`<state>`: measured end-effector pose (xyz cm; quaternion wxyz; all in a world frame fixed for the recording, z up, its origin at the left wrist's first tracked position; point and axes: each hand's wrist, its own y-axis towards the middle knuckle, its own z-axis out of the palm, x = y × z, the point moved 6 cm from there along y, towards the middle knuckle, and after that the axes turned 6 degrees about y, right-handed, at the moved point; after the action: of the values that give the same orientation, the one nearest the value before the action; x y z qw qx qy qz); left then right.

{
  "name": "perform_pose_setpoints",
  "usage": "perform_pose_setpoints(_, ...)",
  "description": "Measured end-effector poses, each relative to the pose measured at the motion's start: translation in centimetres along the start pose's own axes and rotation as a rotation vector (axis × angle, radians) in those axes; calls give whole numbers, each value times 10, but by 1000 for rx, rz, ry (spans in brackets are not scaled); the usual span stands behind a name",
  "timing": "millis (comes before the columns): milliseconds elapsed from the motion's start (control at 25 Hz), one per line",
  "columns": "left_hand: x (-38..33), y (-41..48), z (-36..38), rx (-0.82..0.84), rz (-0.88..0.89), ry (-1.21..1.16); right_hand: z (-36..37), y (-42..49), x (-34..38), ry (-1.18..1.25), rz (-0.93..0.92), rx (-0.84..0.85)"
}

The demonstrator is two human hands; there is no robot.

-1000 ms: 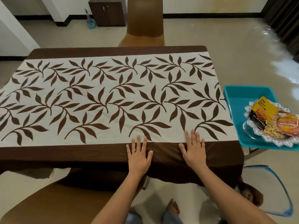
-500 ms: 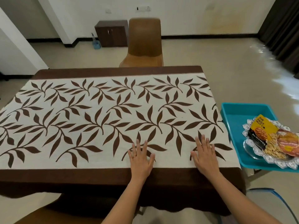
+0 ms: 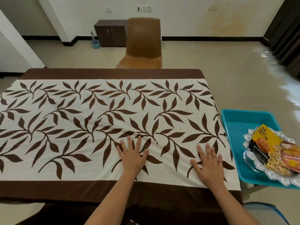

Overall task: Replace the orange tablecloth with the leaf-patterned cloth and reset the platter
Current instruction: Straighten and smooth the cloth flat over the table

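Fingers (image 3: 138, 144) splayed: left hand (image 3: 132, 157), right hand (image 3: 209, 164) on leaf-patterned cloth (image 3: 97, 111); platter (image 3: 247, 143) holding almonds packet (image 3: 264, 140) in teal tray (image 3: 240, 124).

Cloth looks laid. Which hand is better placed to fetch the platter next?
Probably the right hand: it lies flat on the cloth nearest the platter, which sits in the tray beyond the cloth's right edge. The left hand is farther away.

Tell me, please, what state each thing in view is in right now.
left hand: open, flat on the leaf-patterned cloth.
right hand: open, flat on the cloth.
leaf-patterned cloth: spread out, slightly wrinkled ahead of the left hand.
platter: off the cloth, in the teal tray, holding snack packs.
cabinet: doors shut.
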<state>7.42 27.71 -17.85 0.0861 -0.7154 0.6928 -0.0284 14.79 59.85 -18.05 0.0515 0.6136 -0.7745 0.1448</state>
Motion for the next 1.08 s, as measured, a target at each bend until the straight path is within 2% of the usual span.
perform_pose_setpoints(240,-17,4,4,14,8,-15,0,-9,-14,2,42,-1)
perform_pose_setpoints(400,-12,0,-2,55,84,-67,-2,-16,-14,0,43,33)
perform_pose_setpoints(520,20,-15,-16,-55,97,-181,-4,-25,-10,23,51,44)
perform_pose_setpoints(640,87,-28,-26,-146,-81,-168,-9,-24,9,91,44,13)
perform_pose_setpoints(840,212,-35,-31,-115,-402,-194,-6,2,88,191,-112,10)
perform_pose_setpoints(1080,345,-49,-36,-61,-648,-271,19,10,174,193,-200,6)
